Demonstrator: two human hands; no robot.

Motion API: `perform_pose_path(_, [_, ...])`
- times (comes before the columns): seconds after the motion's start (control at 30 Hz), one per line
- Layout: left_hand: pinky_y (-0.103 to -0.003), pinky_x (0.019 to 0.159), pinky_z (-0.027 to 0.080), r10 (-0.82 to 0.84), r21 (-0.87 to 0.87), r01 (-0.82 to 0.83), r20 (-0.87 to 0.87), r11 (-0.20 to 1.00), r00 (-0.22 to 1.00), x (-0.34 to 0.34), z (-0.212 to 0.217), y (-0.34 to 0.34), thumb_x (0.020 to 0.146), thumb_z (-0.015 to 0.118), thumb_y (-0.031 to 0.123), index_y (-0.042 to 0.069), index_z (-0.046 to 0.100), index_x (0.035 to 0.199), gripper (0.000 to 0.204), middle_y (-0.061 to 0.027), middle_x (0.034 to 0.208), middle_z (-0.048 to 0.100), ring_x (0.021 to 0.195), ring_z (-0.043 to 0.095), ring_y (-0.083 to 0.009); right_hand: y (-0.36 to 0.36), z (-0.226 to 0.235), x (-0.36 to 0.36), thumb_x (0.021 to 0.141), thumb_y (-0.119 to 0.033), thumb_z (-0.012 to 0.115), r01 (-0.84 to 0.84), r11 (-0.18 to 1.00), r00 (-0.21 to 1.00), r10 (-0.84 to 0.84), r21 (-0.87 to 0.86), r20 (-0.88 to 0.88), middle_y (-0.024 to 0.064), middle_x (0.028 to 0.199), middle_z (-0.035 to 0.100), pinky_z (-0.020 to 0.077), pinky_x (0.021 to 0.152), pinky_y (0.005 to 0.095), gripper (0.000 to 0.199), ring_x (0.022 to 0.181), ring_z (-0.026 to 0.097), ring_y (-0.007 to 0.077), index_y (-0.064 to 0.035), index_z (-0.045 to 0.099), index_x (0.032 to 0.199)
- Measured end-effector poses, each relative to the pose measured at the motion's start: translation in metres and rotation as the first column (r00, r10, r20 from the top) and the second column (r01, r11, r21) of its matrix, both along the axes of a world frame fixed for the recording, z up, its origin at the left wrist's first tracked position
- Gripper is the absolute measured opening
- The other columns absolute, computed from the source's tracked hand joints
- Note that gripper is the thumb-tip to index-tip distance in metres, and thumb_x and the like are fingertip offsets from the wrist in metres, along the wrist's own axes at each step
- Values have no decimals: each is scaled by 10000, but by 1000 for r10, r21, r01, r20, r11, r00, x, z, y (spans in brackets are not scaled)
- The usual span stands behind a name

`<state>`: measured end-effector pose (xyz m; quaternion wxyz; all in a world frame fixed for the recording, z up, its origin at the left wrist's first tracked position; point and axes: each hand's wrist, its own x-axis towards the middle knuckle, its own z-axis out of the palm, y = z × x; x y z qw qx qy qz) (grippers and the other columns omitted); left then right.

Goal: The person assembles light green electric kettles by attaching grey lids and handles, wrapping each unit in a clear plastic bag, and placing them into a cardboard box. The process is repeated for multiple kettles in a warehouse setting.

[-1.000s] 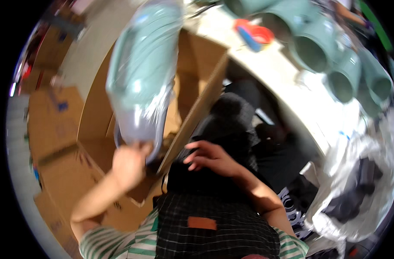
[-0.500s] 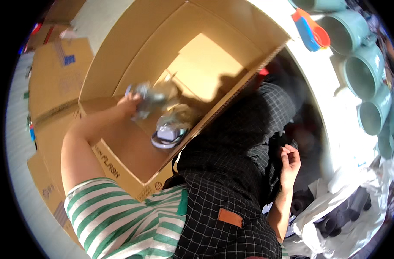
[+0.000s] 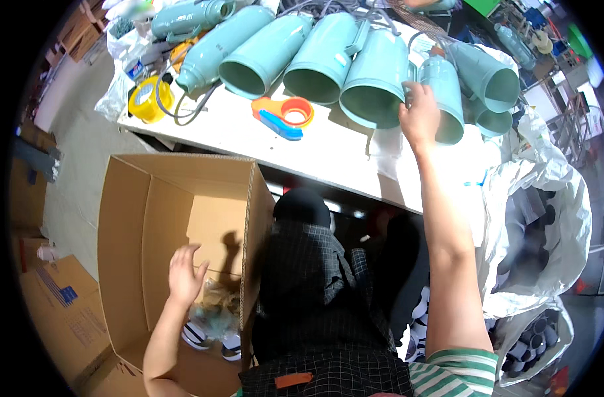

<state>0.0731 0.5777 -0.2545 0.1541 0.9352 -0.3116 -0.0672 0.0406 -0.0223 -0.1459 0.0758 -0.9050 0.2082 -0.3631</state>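
Observation:
My left hand (image 3: 185, 276) hovers over the open cardboard box (image 3: 123, 245) with nothing in it, fingers apart. Below that hand, down in the box, lie plastic-wrapped pieces (image 3: 216, 317) and white parts with dark rings (image 3: 195, 335). My right hand (image 3: 419, 118) reaches over the white table (image 3: 216, 135). Its fingers are loosely spread at the side of a teal thermos-like jug (image 3: 442, 92), beside the handle of the neighbouring teal jug (image 3: 375, 79). Whether the fingertips touch either jug is hard to make out.
More teal jugs (image 3: 265, 56) lie in a row along the table. In front of them are an orange and blue plastic tool (image 3: 282, 118) and a yellow tape roll (image 3: 146, 99). White bags (image 3: 566, 218) of dark parts stand at the right. Closed cartons (image 3: 64, 311) sit at the left.
My left hand has let go of a plastic-wrapped piece in the box and lifted. My right hand has moved from beside my leg up to the jugs. The view has swung toward the table.

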Motion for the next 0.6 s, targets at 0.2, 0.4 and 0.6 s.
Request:
perform_pose_path(0.2, [-437,1216,250,-683,-873,-375,-481,313,549,-50,99,-204,978,616,440,3,417,1466,684,-198,1428,547,1404,449,-308,171,9,-76,641,-54,720,-330,935,921,290,125,261,139,831,605,537,630,413,369,706,627,337,-40,669,1007])
perform_pose_path(0.4, [-378,1021,460,-267,-674,-477,-696,564,667,-102,107,-218,945,686,224,-29,476,1389,552,-138,1307,587,1173,577,-218,213,-14,-180,727,-270,856,-675,704,737,641,219,214,75,918,669,562,617,375,457,778,687,271,-89,675,1105])
perform_pose_path(0.6, [-420,1055,433,108,-712,-440,-461,547,881,-94,132,-150,948,705,238,-55,478,1400,585,-174,1332,588,1203,571,-263,90,31,-207,832,-289,712,-57,998,967,50,19,248,173,1288,586,425,1002,504,466,1167,555,384,-48,620,1220])
